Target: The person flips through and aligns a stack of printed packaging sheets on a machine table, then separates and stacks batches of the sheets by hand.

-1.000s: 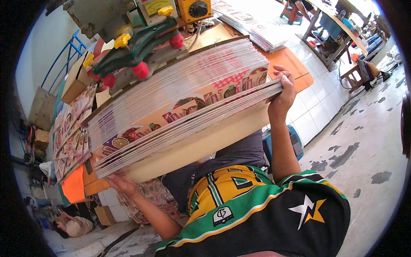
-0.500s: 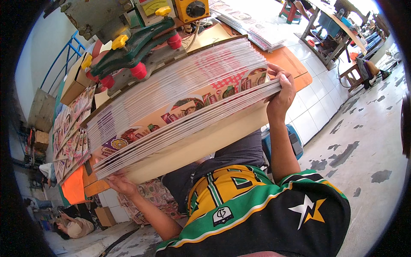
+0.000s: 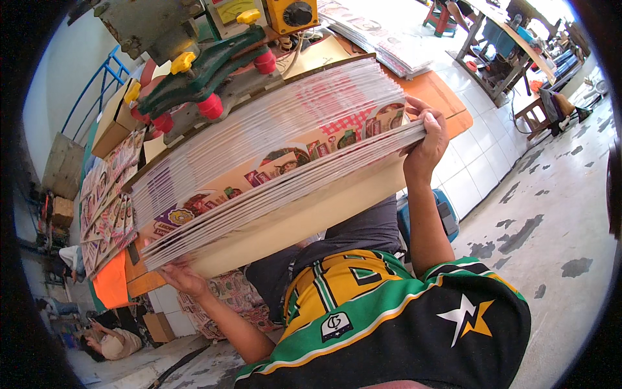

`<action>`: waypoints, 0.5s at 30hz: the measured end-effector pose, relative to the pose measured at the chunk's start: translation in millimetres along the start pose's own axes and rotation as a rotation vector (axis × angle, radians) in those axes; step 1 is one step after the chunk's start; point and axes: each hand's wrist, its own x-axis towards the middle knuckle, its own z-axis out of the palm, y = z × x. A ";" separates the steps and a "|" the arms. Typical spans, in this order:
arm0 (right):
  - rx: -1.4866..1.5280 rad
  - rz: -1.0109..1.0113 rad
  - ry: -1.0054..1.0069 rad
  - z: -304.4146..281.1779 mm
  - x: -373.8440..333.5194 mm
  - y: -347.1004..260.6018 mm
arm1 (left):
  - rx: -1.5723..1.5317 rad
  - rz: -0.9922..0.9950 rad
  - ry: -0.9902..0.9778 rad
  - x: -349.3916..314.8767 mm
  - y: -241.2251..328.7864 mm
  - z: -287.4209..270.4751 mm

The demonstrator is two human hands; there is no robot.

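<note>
1. A thick bundle of flat printed sheets with pale, layered edges (image 3: 285, 198) is held in front of the person's torso, slanting up from lower left to upper right; its near side shows a plain cream surface (image 3: 311, 228).
2. The left hand (image 3: 186, 277) supports the bundle's lower left corner, fingers partly curled at its edge; their exact grip underneath is hidden.
3. The right hand (image 3: 427, 144) is partly closed around the upper right end, fingers bent over the corner and gripping it.
4. Just behind the bundle stands a long, fanned row of glossy peach sheets with food pictures and red checks (image 3: 259, 133).
5. Beyond that row is a dark green metal machine bar (image 3: 194, 81) with yellow knobs (image 3: 183, 63) and red cylindrical feet (image 3: 210, 106).
6. Near it sits a yellow box with a black dial (image 3: 297, 14).
7. At left lie loose piles of printed sheets (image 3: 110, 214), above a bright orange hanging piece (image 3: 112, 284).
8. The orange tabletop (image 3: 457, 107) shows past the right hand.
</note>
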 end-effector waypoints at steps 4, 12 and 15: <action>0.003 0.001 0.011 -0.7 0.1 0.7 | 0.014 -0.005 -0.003 -0.6 0.0 -1.5; -0.031 -0.037 0.011 -3.8 -0.4 5.3 | 0.006 -0.010 0.004 -1.0 -10.6 -13.0; -0.035 -0.043 0.010 -6.0 1.0 8.9 | -0.006 -0.034 0.009 -2.0 -11.4 -14.2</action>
